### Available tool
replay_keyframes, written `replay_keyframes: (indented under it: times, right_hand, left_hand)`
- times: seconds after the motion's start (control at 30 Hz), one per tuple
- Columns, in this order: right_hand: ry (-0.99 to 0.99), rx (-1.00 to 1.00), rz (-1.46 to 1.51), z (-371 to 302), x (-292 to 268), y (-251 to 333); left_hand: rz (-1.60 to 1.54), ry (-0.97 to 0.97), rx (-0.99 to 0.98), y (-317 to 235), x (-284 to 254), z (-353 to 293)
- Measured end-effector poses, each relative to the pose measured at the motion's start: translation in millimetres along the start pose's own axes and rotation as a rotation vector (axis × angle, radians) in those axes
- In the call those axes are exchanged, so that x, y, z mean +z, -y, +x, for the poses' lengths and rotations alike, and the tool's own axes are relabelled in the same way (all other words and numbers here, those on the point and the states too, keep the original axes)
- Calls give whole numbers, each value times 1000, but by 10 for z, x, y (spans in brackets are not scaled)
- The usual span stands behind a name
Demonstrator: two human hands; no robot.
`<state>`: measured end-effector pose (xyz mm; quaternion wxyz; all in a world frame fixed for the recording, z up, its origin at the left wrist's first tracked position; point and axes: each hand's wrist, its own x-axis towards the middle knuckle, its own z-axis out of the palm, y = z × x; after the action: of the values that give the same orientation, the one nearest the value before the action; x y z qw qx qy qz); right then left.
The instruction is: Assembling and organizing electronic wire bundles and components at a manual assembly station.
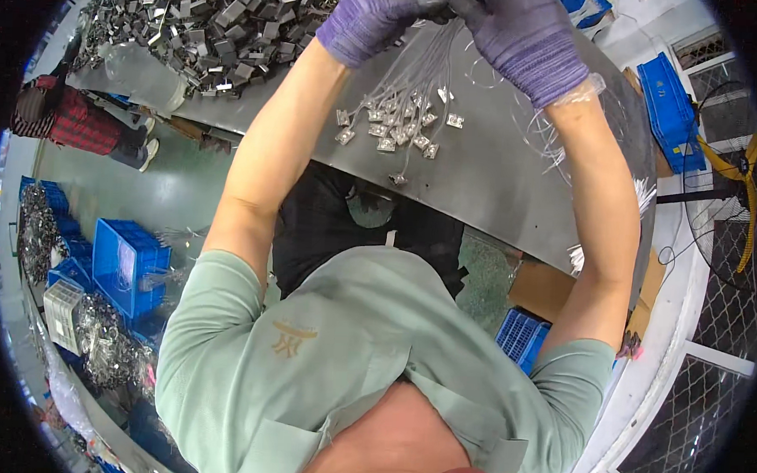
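At the far side of the grey metal table (505,191), as seen in the head view, the left hand (373,19) and the right hand (518,50) are brought together, both covered by ribbed purple knit gloves with dark fingers. Both hands are partly cut off by the upper border, so how far either is closed, and which one has hold of the wires, cannot be told. The fingers are seen curled in, and the upper end of a bundle of thin, translucent wires (435,59) is hidden among them.

From there the strands are fanned down over the middle of the surface, where they are ended by small, boxy connectors (391,124), perhaps of clear plastic with metal inside, too small to be made out surely. One of these is laid just inside the near edge. Toward the right edge, loose coils of wire (536,142) are partly covered by the right forearm.

The left end of the surface is heaped with dark, hard-edged, blocky parts (227,31), cropped by the upper border. Beside them, a cloudy, crumpled plastic bag (142,74) is spread at the near edge. Past the right edge, a ribbed blue crate (670,113) is tilted.
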<state>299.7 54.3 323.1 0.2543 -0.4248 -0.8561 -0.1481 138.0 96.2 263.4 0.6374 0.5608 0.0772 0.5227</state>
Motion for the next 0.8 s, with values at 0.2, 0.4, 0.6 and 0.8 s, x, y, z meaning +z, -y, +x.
replay_keyframes:
  times: [0.2, 0.4, 0.6, 0.8]
  right_hand:
    - [16, 29, 227, -21, 54, -98]
    - [39, -12, -108, -65, 98, -64]
    - [65, 35, 1, -44, 188, -281]
    - [192, 231, 319, -24, 159, -192]
  left_hand:
    - [330, 46, 205, 143, -125, -4]
    - [363, -251, 129, 148, -22, -104]
    - [770, -330, 436, 345, 71, -83]
    - [1033, -398, 726, 496, -34, 76]
